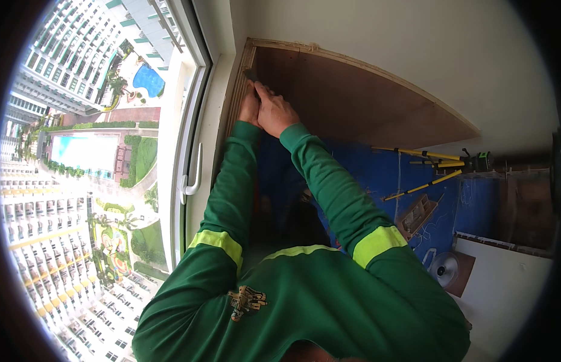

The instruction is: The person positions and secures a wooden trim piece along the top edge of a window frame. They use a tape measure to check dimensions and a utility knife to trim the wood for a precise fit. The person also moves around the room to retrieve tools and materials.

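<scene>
Both my arms, in green sleeves, reach out to the corner of a wooden frame set against the wall beside the window. My left hand is closed near the frame's left side strip. Right against it, my right hand is closed too, its fingers pointing toward the corner. A small dark object shows at the fingertips, against the wood; its kind cannot be made out. The hands hide most of whatever they grip. Behind them stands the frame's brown plywood panel.
On my left is a window with a white handle, high above buildings and pools. Blue sheeting covers the floor. To the right are a yellow-legged tripod, a wooden tray and a round fan-like object.
</scene>
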`<state>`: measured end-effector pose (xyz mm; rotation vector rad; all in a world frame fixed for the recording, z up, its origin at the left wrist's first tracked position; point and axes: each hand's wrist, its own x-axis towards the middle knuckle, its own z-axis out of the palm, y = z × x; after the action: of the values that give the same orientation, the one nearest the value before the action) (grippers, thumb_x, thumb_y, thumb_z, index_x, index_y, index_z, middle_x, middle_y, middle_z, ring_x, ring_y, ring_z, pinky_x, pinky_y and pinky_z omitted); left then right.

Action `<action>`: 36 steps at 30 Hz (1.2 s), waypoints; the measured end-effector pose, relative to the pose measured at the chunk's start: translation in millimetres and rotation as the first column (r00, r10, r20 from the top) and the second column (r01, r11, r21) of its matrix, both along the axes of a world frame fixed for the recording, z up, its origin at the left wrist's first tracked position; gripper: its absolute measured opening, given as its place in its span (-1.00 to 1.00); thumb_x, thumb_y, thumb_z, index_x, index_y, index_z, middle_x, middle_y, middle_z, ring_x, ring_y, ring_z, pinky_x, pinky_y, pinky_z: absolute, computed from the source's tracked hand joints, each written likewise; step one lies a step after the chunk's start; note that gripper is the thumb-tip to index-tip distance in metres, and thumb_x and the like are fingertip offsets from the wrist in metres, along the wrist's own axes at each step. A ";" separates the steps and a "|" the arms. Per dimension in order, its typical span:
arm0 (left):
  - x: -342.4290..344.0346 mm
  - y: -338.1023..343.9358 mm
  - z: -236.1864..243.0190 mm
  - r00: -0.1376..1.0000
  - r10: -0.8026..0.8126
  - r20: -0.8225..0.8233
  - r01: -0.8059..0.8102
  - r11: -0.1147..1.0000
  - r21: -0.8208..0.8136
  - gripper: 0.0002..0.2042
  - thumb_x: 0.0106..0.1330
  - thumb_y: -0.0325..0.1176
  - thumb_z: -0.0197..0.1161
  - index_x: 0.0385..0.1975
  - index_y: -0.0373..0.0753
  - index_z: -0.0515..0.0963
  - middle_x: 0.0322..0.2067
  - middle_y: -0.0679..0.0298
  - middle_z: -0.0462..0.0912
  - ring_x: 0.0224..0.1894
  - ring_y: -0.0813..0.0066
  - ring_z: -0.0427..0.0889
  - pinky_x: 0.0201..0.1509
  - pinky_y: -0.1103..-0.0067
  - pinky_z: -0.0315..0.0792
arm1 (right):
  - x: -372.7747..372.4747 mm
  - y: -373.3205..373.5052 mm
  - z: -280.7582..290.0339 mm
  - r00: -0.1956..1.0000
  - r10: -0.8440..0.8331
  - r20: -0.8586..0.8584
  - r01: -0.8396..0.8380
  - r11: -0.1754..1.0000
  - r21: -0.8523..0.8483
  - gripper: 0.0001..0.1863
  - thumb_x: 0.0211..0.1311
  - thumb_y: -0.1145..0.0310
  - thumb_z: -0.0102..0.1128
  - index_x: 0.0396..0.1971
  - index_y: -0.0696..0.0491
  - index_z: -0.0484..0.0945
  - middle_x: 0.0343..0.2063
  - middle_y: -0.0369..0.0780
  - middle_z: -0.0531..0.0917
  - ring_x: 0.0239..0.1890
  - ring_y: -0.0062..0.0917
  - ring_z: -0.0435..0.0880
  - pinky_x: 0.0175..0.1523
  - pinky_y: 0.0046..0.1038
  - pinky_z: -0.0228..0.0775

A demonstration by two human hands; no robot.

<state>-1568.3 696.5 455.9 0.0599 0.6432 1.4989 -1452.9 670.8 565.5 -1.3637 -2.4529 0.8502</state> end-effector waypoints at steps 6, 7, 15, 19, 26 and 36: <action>-2.1 4.2 -1.4 0.998 0.001 -0.056 0.004 0.996 0.091 -0.45 0.62 0.20 -0.15 -0.29 -0.20 0.48 -0.38 0.19 0.59 -0.29 0.23 0.61 -0.12 0.30 0.60 | -2.8 8.2 -3.3 1.000 -0.003 -0.013 0.004 0.997 0.083 -0.28 0.31 0.37 0.04 0.50 -0.03 0.16 0.31 0.08 0.49 0.17 0.12 0.61 0.28 0.02 0.52; -2.3 5.8 -0.9 1.000 -0.016 -0.019 0.017 0.999 0.033 -0.45 0.62 0.20 -0.15 -0.28 -0.20 0.48 -0.37 0.18 0.59 -0.29 0.23 0.61 -0.11 0.31 0.60 | -2.9 9.7 -5.2 1.000 0.005 0.009 -0.006 0.999 0.041 -0.30 0.33 0.37 0.02 0.50 -0.03 0.18 0.30 0.08 0.51 0.16 0.12 0.62 0.27 0.03 0.52; -5.2 15.4 -10.1 1.000 0.007 -0.002 -0.007 1.000 0.013 -0.45 0.63 0.18 -0.18 -0.27 -0.21 0.49 -0.34 0.16 0.60 -0.25 0.17 0.62 -0.03 0.22 0.59 | -8.6 19.9 -11.1 0.992 -0.035 -0.120 0.046 0.995 0.087 -0.34 0.35 0.37 -0.01 0.48 -0.05 0.22 0.22 0.07 0.59 0.11 0.12 0.65 0.28 0.02 0.50; -7.3 17.9 -12.6 0.999 0.001 -0.037 0.001 0.999 0.048 -0.42 0.61 0.24 -0.17 -0.29 -0.21 0.49 -0.35 0.16 0.61 -0.25 0.18 0.63 -0.05 0.24 0.60 | -7.0 14.9 -4.8 0.999 -0.032 0.016 0.032 0.999 0.039 -0.31 0.34 0.35 0.05 0.49 -0.06 0.19 0.24 0.05 0.58 0.15 0.10 0.63 0.30 0.00 0.50; -4.7 23.0 4.5 0.998 -0.019 -0.063 0.019 1.000 0.011 -0.43 0.61 0.23 -0.14 -0.28 -0.20 0.51 -0.35 0.19 0.61 -0.27 0.25 0.61 -0.06 0.31 0.60 | -7.4 26.9 8.8 1.000 -0.003 0.017 0.004 1.000 -0.022 -0.20 0.27 0.33 0.20 0.52 -0.06 0.15 0.34 0.00 0.50 0.22 0.09 0.59 0.33 0.00 0.47; -2.3 18.0 3.9 0.993 0.032 -0.115 -0.029 0.999 0.030 -0.44 0.61 0.23 -0.15 -0.26 -0.20 0.50 -0.35 0.19 0.60 -0.27 0.25 0.62 -0.09 0.32 0.60 | -5.6 27.3 0.0 1.000 -0.009 0.018 0.008 1.000 0.016 -0.18 0.18 0.36 0.29 0.47 0.02 0.21 0.34 0.02 0.48 0.20 0.09 0.60 0.31 -0.05 0.54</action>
<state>-1570.6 714.5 459.8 0.1596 0.7185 1.5424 -1458.5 698.1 565.4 -1.3808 -2.4600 0.8181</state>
